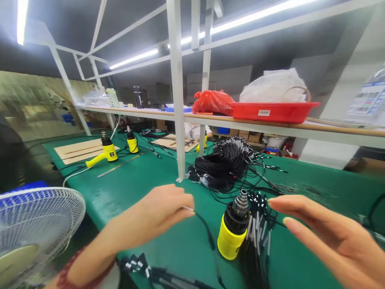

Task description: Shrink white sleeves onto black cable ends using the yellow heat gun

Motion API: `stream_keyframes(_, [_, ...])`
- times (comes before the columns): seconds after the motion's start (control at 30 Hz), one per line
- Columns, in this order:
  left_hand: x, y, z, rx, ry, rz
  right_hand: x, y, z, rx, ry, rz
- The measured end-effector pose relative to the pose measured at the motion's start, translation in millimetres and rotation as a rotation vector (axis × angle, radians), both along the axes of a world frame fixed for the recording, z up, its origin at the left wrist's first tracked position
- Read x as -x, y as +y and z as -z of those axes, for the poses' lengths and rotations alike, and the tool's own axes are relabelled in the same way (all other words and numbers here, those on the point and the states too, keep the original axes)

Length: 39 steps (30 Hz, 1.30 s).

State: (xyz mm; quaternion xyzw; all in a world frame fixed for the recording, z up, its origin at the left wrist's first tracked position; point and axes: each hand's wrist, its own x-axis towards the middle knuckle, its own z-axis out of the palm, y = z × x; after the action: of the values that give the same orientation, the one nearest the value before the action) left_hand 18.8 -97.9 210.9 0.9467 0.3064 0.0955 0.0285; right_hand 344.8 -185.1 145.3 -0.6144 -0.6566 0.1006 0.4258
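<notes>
My left hand (162,208) is closed in a pinch on the pale end of a thin black cable (210,237), which hangs down over the green bench. To the right, my right hand (325,233) is held with thumb and fingers apart, nothing between them, close to a bundle of black cables (258,224) with grey sleeves and white-marked ends. A yellow heat gun (233,230) stands upright between my hands, its metal nozzle pointing up. Below my left forearm lies another group of black cables (162,275) with white-marked tips.
A large pile of black cables (222,164) lies behind the heat gun, near a white post (177,92). More yellow heat guns (110,148) stand at the back left. A white fan (39,228) is at left; a red tray (270,112) sits on the shelf.
</notes>
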Motion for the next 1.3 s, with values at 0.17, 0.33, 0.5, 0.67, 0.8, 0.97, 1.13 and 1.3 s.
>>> stream_keyframes(0.17, [-75,-9,-8.3,-0.112,-0.094,0.079,43,2,-30.0,0.230,0.071,-0.296])
stream_keyframes(0.33, [-95,5,7.7,-0.091,-0.276,0.037,39,31,-32.7,0.276,0.179,-0.358])
stream_keyframes(0.5, [-92,18,22.6,-0.015,-0.329,-0.057,27,50,-20.7,0.197,0.108,-0.241])
stream_keyframes(0.67, [-98,29,32.4,0.064,-0.409,-0.137,24,62,-18.6,0.156,0.022,-0.176])
stream_keyframes(0.8, [-102,35,39.5,0.138,-0.497,-0.135,25,69,-20.0,0.151,-0.032,-0.129])
stream_keyframes(0.97, [-105,42,49.4,0.199,-0.576,-0.161,25,71,-17.3,0.150,-0.079,-0.093])
stream_keyframes(1.13, [-107,46,55.8,0.234,-0.626,-0.180,25,74,-15.6,0.137,-0.118,-0.078])
stream_keyframes(1.3, [-108,44,54.7,0.250,-0.632,-0.183,26,75,-16.3,0.122,-0.112,-0.061])
